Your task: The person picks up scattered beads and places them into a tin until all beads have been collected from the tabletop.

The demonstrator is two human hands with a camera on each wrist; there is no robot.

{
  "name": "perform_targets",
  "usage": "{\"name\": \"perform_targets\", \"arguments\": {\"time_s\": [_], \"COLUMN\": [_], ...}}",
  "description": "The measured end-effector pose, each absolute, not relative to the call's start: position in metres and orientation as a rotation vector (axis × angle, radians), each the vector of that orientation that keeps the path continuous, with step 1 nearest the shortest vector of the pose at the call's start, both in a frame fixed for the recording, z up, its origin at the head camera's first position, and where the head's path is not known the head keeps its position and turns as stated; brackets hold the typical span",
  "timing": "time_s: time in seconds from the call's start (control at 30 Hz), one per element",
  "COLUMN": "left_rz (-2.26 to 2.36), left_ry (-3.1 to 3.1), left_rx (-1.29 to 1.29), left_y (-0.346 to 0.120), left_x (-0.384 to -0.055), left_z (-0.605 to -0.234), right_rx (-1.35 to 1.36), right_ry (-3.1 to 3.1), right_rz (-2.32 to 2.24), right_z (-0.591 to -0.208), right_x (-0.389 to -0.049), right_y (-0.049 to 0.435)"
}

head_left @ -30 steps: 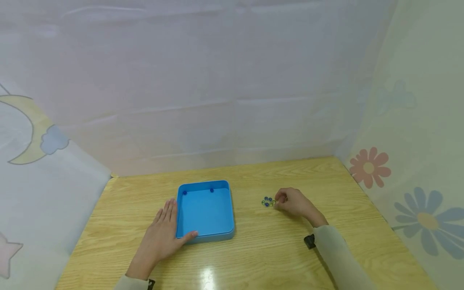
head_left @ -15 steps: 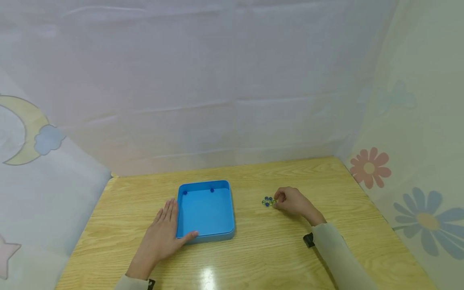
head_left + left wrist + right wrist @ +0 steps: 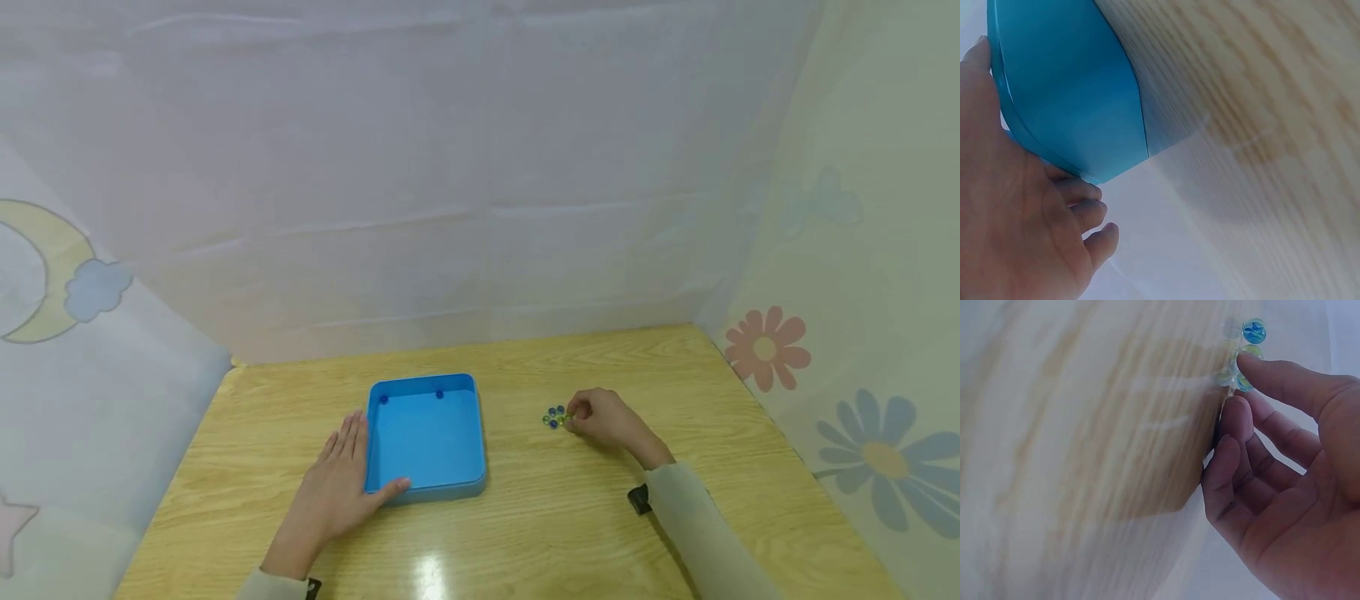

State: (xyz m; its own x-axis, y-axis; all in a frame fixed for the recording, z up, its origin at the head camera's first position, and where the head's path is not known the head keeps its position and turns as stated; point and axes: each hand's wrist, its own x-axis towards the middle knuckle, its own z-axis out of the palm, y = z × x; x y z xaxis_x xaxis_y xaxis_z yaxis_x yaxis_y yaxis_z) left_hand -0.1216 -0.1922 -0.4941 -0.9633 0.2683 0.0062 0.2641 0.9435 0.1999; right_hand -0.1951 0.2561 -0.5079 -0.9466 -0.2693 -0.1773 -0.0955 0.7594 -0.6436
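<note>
The table (image 3: 525, 533) fills the lower frame, its far edge behind the tray (image 3: 425, 442) near centre; a stretch of wood parts the tray from the clustered marbles (image 3: 553, 424), right of centre. Two blue marbles (image 3: 439, 394) sit by the tray's far wall; at least five lie in the cluster. The left hand (image 3: 333, 492), fingers straight, touches the tray's left side, thumb on the near rim. The right hand (image 3: 606, 417) curls at the cluster's right edge, thumb and forefinger close together; whether they pinch a marble cannot be told.

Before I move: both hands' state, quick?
Left hand: open, against the tray.
Right hand: curled at the marbles; whether it grips one cannot be told.
</note>
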Motion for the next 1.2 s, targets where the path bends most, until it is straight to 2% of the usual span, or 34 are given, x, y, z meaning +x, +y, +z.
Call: {"name": "perform_targets", "arguments": {"time_s": [1.2], "left_rz": [0.303], "left_ry": [3.073], "left_rx": [0.424], "left_y": [-0.1939], "left_x": [-0.1222], "left_z": [-0.4942], "right_rx": [-0.255], "right_ry": [2.721], "right_rz": [-0.958], "right_z": [-0.4999], "right_x": [-0.1921], "right_y": [0.2549]}}
